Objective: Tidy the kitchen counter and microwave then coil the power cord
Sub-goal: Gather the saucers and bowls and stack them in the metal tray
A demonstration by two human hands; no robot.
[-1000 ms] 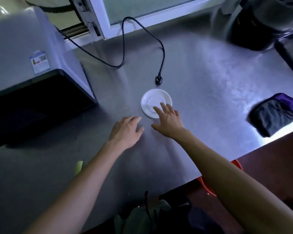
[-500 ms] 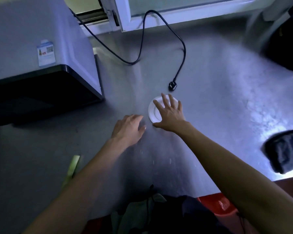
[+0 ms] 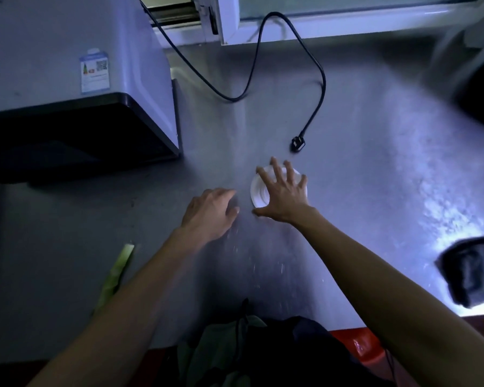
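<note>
A small white plate (image 3: pixel 257 191) lies on the steel counter (image 3: pixel 361 163) in the middle of the head view. My right hand (image 3: pixel 284 194) is spread flat over the plate, fingers straight and apart, covering most of it. My left hand (image 3: pixel 210 212) rests on the counter just left of the plate, fingers loosely bent, holding nothing. The microwave (image 3: pixel 67 79) stands at the far left, its dark front facing me. Its black power cord (image 3: pixel 316 71) snakes across the counter from behind the microwave, and its plug (image 3: pixel 298 143) lies just beyond the plate.
A dark folded cloth (image 3: pixel 472 275) sits at the counter's right edge. A pale green vegetable strip (image 3: pixel 115 275) lies near the front left. A dark appliance (image 3: pixel 481 79) fills the far right corner. A window frame (image 3: pixel 291 23) runs along the back. A red bucket (image 3: pixel 358 344) stands below the counter.
My right hand has slid forward from the plate's near edge to cover most of it, fingers spreading wider. The left hand stays beside it. The view has shifted, with the cloth moving toward the right edge.
</note>
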